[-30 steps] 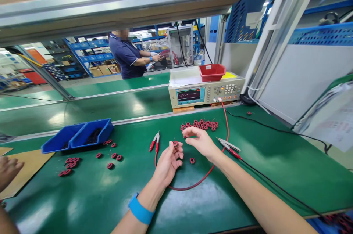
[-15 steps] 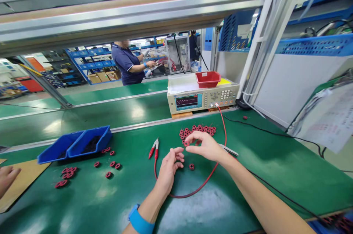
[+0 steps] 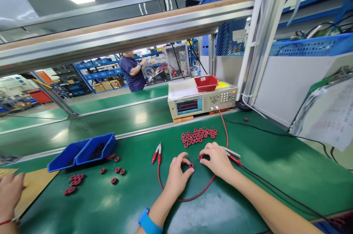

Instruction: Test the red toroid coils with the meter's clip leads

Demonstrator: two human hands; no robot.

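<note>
Red-and-black ring [image 3: 191, 165] sits between left hand's [image 3: 178, 176] thumb and fingers.

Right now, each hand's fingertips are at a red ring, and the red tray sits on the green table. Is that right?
Not quite: the head view shows the red tray on top of the instrument, not on the green table. The left hand has its fingertips at one red ring, the right hand at a second ring.
</note>
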